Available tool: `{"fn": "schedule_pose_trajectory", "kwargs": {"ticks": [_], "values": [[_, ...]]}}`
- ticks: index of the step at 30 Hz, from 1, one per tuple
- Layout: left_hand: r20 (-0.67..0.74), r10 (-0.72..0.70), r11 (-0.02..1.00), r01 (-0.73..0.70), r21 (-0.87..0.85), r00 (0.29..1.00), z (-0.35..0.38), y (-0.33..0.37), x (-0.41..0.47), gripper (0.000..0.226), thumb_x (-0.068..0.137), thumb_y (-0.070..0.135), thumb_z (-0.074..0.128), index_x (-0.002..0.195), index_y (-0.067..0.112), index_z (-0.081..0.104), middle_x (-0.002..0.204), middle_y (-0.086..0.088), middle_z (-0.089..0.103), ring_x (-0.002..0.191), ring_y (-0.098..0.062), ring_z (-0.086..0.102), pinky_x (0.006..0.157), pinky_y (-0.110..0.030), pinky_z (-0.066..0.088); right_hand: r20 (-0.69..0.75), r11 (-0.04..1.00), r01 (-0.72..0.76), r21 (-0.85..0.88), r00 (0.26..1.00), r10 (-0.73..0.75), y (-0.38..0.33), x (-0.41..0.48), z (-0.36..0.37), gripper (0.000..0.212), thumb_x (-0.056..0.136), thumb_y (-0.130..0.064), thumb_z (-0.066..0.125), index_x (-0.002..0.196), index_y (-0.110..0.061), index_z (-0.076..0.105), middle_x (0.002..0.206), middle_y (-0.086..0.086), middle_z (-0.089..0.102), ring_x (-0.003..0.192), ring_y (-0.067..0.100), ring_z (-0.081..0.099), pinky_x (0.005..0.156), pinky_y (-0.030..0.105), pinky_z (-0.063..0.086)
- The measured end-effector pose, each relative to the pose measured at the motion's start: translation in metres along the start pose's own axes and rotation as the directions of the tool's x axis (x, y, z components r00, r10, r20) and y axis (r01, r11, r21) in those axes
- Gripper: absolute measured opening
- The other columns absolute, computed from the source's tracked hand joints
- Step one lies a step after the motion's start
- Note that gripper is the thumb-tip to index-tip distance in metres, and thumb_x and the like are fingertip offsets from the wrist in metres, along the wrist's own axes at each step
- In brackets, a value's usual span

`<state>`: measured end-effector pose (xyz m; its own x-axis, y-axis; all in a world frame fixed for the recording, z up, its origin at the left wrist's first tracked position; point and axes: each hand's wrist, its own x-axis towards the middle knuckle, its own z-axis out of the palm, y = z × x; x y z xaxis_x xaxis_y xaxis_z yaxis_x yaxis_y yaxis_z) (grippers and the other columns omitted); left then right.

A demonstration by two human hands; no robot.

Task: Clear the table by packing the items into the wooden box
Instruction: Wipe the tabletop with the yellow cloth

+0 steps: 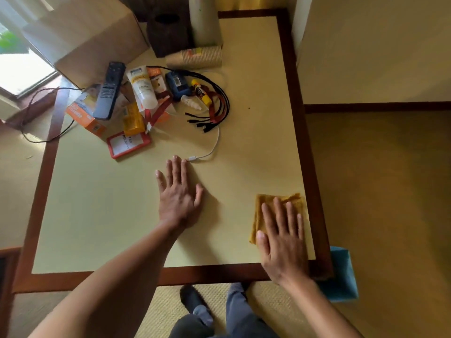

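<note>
The left hand (179, 193) lies flat on the cream table (102, 215), fingers spread wide, holding nothing, its fingertips just beside the plug of a white cable (210, 150). The right hand (283, 237), also flat and open, presses on a folded yellow cloth (273, 201) near the table's dark wooden border. Far across the table sit a remote (108, 91), a lotion tube (142, 87), a glue stick (201, 92), black cables (219, 103) and a red badge holder (128, 143). A dark wooden box (168, 32) stands behind them; its contents cannot be seen.

Hidden and cut-off parts

The right hand (283, 242) covers much of the yellow cloth (275, 203); the cardboard box (83, 37) is blurred, the pale tube (203, 23) cropped above.
</note>
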<state>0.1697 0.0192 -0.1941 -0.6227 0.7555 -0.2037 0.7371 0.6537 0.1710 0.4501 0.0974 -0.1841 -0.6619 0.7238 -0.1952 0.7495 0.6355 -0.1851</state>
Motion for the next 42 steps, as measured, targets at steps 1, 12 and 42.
{"fn": "schedule_pose_trajectory", "kwargs": {"ticks": [1, 12, 42], "values": [[-0.003, 0.005, 1.000, -0.005, -0.003, 1.000, 0.000, -0.001, -0.004, 0.084, 0.099, 0.057, 0.018, 0.163, 0.011, -0.008, 0.171, -0.012, -0.017, 0.157, -0.025, -0.020, 0.128, -0.053, -0.006, -0.030, 0.993, -0.119, 0.007, 0.992, 0.119, 0.003, -0.008, -0.001, 0.066, 0.102, -0.046, 0.028, 0.161, -0.023, 0.011, 0.169, 0.007, 0.001, 0.156, 0.032, -0.002, 0.123, 0.058, 0.010], [0.088, 0.183, 0.970, -0.166, -0.179, 0.979, -0.023, -0.036, -0.017, 0.071, 0.108, 0.043, 0.039, 0.165, 0.016, 0.006, 0.172, -0.009, -0.011, 0.156, -0.025, -0.020, 0.127, -0.048, -0.012, -0.058, 0.980, -0.200, 0.014, 0.978, 0.201, -0.066, -0.032, 0.025, 0.068, 0.100, -0.047, 0.026, 0.161, -0.021, 0.014, 0.169, 0.010, 0.005, 0.155, 0.036, 0.004, 0.123, 0.057, 0.010], [0.055, -0.260, 0.706, 0.229, -0.670, 0.964, -0.032, -0.359, -0.135, 0.059, 0.111, 0.044, 0.026, 0.165, 0.035, 0.004, 0.171, 0.010, 0.020, 0.151, -0.013, 0.033, 0.115, -0.024, 0.027, 0.067, 0.978, 0.208, 0.001, 0.976, -0.208, -0.492, 0.073, 0.089, 0.070, 0.100, -0.048, 0.020, 0.161, -0.022, 0.000, 0.168, 0.008, -0.011, 0.154, 0.032, -0.011, 0.124, 0.056, 0.000]]}}
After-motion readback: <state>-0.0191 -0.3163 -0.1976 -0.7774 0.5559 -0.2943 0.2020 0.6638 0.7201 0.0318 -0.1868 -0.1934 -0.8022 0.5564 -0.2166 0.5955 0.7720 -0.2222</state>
